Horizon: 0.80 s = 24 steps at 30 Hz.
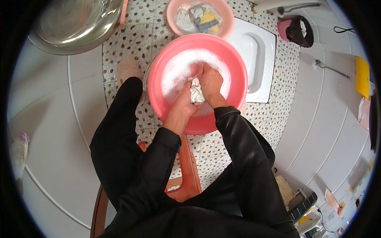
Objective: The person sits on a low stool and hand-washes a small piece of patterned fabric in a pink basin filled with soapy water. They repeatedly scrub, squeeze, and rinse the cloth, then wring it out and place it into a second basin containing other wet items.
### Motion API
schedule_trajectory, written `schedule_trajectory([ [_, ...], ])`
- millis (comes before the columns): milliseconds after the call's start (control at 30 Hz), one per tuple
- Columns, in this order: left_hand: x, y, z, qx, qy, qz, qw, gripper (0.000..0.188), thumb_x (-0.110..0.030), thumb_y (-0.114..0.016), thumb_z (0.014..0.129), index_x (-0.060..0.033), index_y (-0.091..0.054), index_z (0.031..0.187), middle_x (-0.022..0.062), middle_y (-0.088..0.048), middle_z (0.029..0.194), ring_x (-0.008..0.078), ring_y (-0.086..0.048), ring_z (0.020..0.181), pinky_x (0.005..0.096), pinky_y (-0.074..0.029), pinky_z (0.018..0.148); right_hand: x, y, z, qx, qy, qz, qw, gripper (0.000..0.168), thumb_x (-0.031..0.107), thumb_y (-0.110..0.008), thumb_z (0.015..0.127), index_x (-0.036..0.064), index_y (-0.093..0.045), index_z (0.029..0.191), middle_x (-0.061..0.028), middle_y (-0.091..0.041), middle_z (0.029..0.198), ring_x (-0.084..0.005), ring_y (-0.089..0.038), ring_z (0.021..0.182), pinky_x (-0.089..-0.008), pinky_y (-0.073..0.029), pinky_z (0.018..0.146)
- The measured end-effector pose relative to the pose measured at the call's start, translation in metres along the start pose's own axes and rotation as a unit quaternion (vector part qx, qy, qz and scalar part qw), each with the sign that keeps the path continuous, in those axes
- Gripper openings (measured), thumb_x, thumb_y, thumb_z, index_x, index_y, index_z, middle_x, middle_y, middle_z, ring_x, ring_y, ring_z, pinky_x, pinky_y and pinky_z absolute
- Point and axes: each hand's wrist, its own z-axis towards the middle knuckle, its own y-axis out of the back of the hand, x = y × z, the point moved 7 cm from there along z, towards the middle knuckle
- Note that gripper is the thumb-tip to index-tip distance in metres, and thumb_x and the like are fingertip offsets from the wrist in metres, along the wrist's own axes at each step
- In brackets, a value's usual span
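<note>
Between my knees and feet stands a pink plastic basin (155,98) with foamy water. My left hand (185,102) is closed around a bunched white cloth (196,91) above the suds. From the right, my right hand (210,78) grips the upper end of the same cloth, its fingers bent and partly hidden. Both hands are wet and close together. A smaller pink basin (170,16) just beyond holds white, yellow and grey cloths (208,19) in water.
A white squat toilet pan (263,59) lies right of the basins. A large metal bowl (77,29) is at upper left. An orange plastic stool (189,166) stands below the large basin. A bin with a dark bag (300,31) sits by the right wall.
</note>
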Motion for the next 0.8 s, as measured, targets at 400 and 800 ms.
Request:
schedule_trajectory([
  [400, 0.005, -0.028, -0.016, 0.076, 0.055, -0.049, 0.994, 0.036, -0.043, -0.043, 0.099, -0.0183, -0.069, 0.097, 0.0001, -0.067, 0.08, 0.0149, -0.056, 0.054, 0.0203, -0.028, 0.031, -0.045, -0.031, -0.028, 0.227, -0.283, 0.549, 0.753, 0.065, 0.061, -0.038, 0.098, 0.004, -0.067, 0.111, -0.0083, -0.068, 0.098, -0.0157, -0.062, 0.081, -0.029, -0.048, 0.07],
  [800, 0.015, -0.006, -0.023, -0.177, 0.074, 0.059, 0.98, 0.038, -0.049, -0.045, 0.098, -0.0187, -0.064, 0.111, 0.0041, -0.066, 0.104, 0.0226, -0.063, 0.092, 0.0433, -0.054, 0.077, -0.047, 0.004, 0.001, 0.045, -0.052, 0.227, 0.971, 0.038, 0.042, -0.063, 0.091, 0.005, -0.069, 0.091, -0.0105, -0.067, 0.08, -0.026, -0.061, 0.073, -0.0369, -0.049, 0.068],
])
